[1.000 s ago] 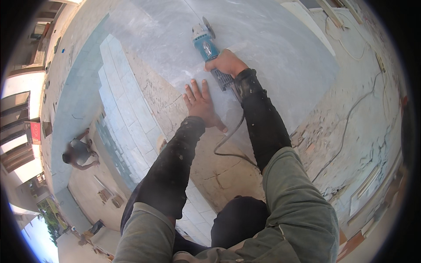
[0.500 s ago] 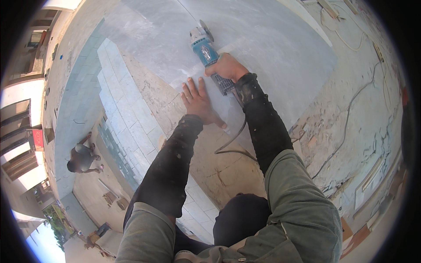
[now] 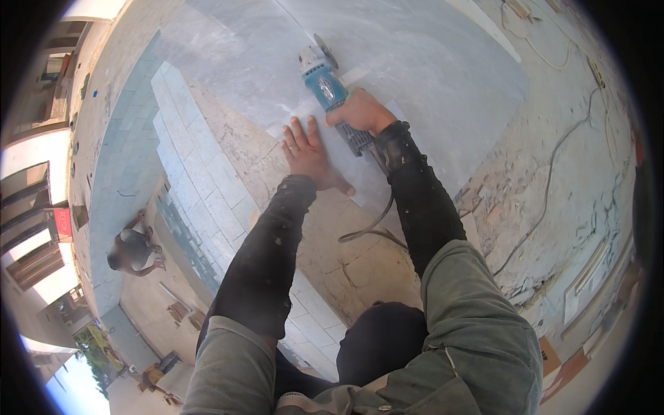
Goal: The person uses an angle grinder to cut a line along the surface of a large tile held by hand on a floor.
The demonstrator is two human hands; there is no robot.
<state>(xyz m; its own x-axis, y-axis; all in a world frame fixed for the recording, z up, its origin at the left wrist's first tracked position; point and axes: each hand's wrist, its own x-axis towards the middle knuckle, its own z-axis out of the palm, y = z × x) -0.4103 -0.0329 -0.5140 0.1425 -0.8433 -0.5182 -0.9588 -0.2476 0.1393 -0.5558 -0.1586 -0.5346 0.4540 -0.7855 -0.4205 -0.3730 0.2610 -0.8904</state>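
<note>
My right hand [image 3: 364, 113] is wrapped round the body of a teal angle grinder [image 3: 324, 84]. The grinder's cutting disc [image 3: 325, 50] stands on edge at the far end, by a pale straight line that runs across a large grey slab [image 3: 443, 104]. Whether the disc bites into the surface I cannot tell. My left hand [image 3: 309, 158] lies flat near the slab's near corner, fingers spread and thumb pointing right. The grinder's cord [image 3: 366, 229] loops down beside my right forearm.
Light blue-grey tiles [image 3: 197, 162] cover a strip at left. Beyond them a person [image 3: 133, 249] crouches on the floor. On the right, a dark cable [image 3: 553, 166] crosses rough, chipped ground with rubble [image 3: 494, 207]. Boards [image 3: 584, 283] lie at the far right.
The grinder and my right hand have shifted slightly toward me. My left hand has moved a little left and stays flat. The crouching person's arm has moved.
</note>
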